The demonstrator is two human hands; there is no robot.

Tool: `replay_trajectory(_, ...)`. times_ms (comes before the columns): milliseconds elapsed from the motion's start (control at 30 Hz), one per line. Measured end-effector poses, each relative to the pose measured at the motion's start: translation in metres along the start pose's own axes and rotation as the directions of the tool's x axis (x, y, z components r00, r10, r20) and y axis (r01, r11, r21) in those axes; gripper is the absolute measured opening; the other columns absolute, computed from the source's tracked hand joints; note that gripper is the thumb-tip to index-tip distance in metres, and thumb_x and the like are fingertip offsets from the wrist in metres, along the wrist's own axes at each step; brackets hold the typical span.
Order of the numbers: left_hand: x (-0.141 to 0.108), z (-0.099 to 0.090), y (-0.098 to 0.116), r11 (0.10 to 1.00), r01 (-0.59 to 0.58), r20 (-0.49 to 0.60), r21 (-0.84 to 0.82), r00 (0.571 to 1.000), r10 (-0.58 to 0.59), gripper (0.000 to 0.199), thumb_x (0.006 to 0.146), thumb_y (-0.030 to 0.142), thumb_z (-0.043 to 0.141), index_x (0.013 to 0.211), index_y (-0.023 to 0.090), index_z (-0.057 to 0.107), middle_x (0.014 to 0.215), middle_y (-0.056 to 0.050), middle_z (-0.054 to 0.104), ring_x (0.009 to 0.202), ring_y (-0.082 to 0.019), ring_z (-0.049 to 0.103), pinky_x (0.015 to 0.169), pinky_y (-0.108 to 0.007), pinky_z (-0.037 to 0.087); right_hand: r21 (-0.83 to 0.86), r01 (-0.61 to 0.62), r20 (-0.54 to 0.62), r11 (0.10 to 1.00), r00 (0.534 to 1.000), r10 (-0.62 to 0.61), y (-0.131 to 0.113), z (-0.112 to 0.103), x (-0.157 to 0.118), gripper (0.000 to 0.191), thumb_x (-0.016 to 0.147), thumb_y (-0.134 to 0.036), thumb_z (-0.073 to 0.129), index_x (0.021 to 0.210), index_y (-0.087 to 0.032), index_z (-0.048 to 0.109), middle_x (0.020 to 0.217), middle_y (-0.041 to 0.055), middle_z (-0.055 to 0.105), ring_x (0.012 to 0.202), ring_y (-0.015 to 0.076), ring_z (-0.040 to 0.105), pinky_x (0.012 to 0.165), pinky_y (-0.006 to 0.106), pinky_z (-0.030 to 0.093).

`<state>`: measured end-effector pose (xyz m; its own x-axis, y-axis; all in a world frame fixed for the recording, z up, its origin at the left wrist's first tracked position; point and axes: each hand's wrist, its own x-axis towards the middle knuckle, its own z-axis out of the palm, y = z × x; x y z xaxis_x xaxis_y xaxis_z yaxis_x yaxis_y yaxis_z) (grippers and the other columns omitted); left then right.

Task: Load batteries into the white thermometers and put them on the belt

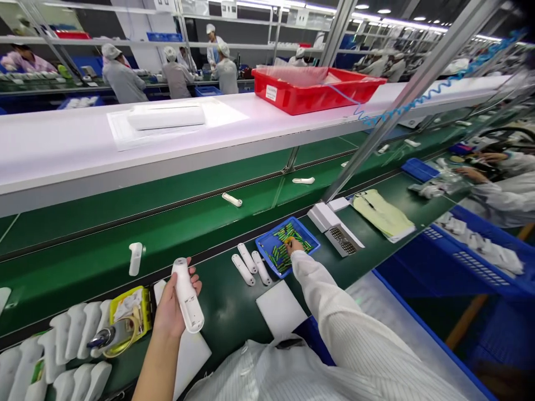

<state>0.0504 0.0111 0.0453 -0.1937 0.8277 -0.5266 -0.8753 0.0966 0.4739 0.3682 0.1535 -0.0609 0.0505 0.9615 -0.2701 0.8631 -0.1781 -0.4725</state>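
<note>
My left hand (169,312) holds a white handheld device (188,295) upright over the green bench, near its front edge. My right hand (293,245), in a white sleeve, reaches into a small blue tray (264,245) of green batteries (281,255); its fingertips touch the batteries, and whether it grips one is hard to see. Three white covers (251,264) lie side by side just left of the tray. A white square pad (281,308) lies below them.
Several white devices (135,258) lie on the green conveyor belt (125,223). A rack of white housings (62,345) and a yellow packet (130,312) sit at the lower left. A red bin (317,89) stands on the white shelf. A co-worker's hands (476,167) work at right.
</note>
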Motion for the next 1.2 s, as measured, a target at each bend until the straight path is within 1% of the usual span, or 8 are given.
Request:
replay_trajectory(233, -0.032, 0.04, -0.013, 0.996, -0.044, 0.172, -0.072, 0.983, 0.056, 0.034, 0.092, 0.024, 0.038, 0.122, 0.019, 0.054, 0.078, -0.003, 0.049, 0.054, -0.008, 0.04, 0.048, -0.018, 0.043, 0.643, 0.34, 0.027, 0.687, 0.886, -0.464, -0.073, -0.02, -0.105, 0.049, 0.089, -0.064, 0.035, 0.103, -0.019, 0.051, 0.065, -0.0014, 0.055, 0.05, 0.0135, 0.055, 0.043, 0.025, 0.043)
replay_trajectory(333, -0.046, 0.058, -0.019, 0.993, -0.111, 0.259, -0.045, 0.958, 0.119, 0.035, 0.094, 0.03, 0.039, 0.124, 0.023, 0.054, 0.079, -0.002, 0.048, 0.057, -0.008, 0.043, 0.057, -0.02, 0.047, 0.699, 0.578, -0.09, 0.422, 0.656, -0.749, -0.116, -0.029, -0.169, 0.038, 0.093, -0.054, 0.037, 0.093, -0.021, 0.056, 0.072, 0.0022, 0.057, 0.053, 0.0124, 0.053, 0.05, 0.027, 0.043)
replay_trajectory(433, -0.06, 0.066, -0.02, 0.978, -0.21, 0.3, -0.001, 0.933, 0.2, 0.035, 0.094, 0.031, 0.039, 0.125, 0.027, 0.054, 0.08, 0.0, 0.048, 0.058, -0.008, 0.045, 0.073, -0.025, 0.05, 0.469, 0.8, -0.134, 0.373, 0.483, -0.865, -0.143, -0.036, -0.21, 0.03, 0.097, -0.038, 0.035, 0.089, -0.022, 0.059, 0.078, 0.0045, 0.059, 0.062, 0.0148, 0.053, 0.056, 0.028, 0.04)
replay_trajectory(600, -0.077, 0.062, -0.02, 0.928, -0.37, 0.401, 0.046, 0.857, 0.322, 0.04, 0.09, 0.034, 0.048, 0.13, 0.029, 0.051, 0.079, 0.0, 0.05, 0.058, -0.008, 0.046, 0.075, -0.025, 0.049, 0.695, 0.485, 0.059, 0.531, 0.698, -0.714, -0.155, -0.024, -0.216, 0.017, 0.084, -0.035, 0.06, 0.085, -0.022, 0.049, 0.059, -0.0058, 0.043, 0.048, 0.0094, 0.039, 0.048, 0.023, 0.029)
replay_trajectory(700, -0.083, 0.058, -0.019, 0.911, -0.409, 0.44, 0.058, 0.829, 0.345, 0.044, 0.087, 0.038, 0.055, 0.13, 0.029, 0.051, 0.078, 0.0, 0.051, 0.059, -0.008, 0.047, 0.072, -0.024, 0.049, 0.9, 0.095, 0.233, 0.426, 0.722, -0.652, -0.159, -0.012, -0.209, 0.042, 0.067, -0.045, 0.075, 0.083, -0.021, 0.045, 0.061, -0.0076, 0.041, 0.048, 0.0069, 0.036, 0.045, 0.02, 0.029)
replay_trajectory(767, -0.084, 0.055, -0.016, 0.904, -0.425, 0.412, 0.039, 0.831, 0.373, 0.043, 0.086, 0.038, 0.055, 0.129, 0.029, 0.052, 0.078, 0.001, 0.051, 0.059, -0.008, 0.047, 0.077, -0.025, 0.049, 0.93, 0.012, 0.246, 0.368, 0.725, -0.643, -0.162, -0.01, -0.207, 0.047, 0.061, -0.048, 0.079, 0.084, -0.019, 0.049, 0.064, -0.0056, 0.045, 0.052, 0.0074, 0.04, 0.047, 0.02, 0.033)
replay_trajectory(1033, -0.086, 0.045, -0.002, 0.887, -0.461, 0.269, -0.031, 0.851, 0.452, 0.026, 0.089, 0.029, 0.047, 0.112, 0.026, 0.058, 0.082, 0.001, 0.052, 0.061, -0.008, 0.048, 0.084, -0.029, 0.049, 0.946, 0.078, 0.106, 0.316, 0.844, -0.526, -0.172, -0.034, -0.218, 0.032, 0.076, -0.045, 0.066, 0.088, -0.018, 0.055, 0.069, 0.0017, 0.062, 0.037, 0.0081, 0.048, 0.032, 0.02, 0.03)
replay_trajectory(1200, -0.093, 0.041, -0.01, 0.916, -0.402, 0.249, -0.011, 0.886, 0.391, 0.019, 0.085, 0.034, 0.056, 0.096, 0.018, 0.06, 0.085, -0.002, 0.055, 0.073, -0.011, 0.054, 0.083, -0.026, 0.049, 0.823, 0.395, -0.173, 0.408, 0.859, -0.482, -0.188, -0.024, -0.232, 0.017, 0.072, -0.03, 0.071, 0.081, -0.018, 0.064, 0.063, -0.0013, 0.056, 0.052, 0.0097, 0.05, 0.044, 0.021, 0.04)
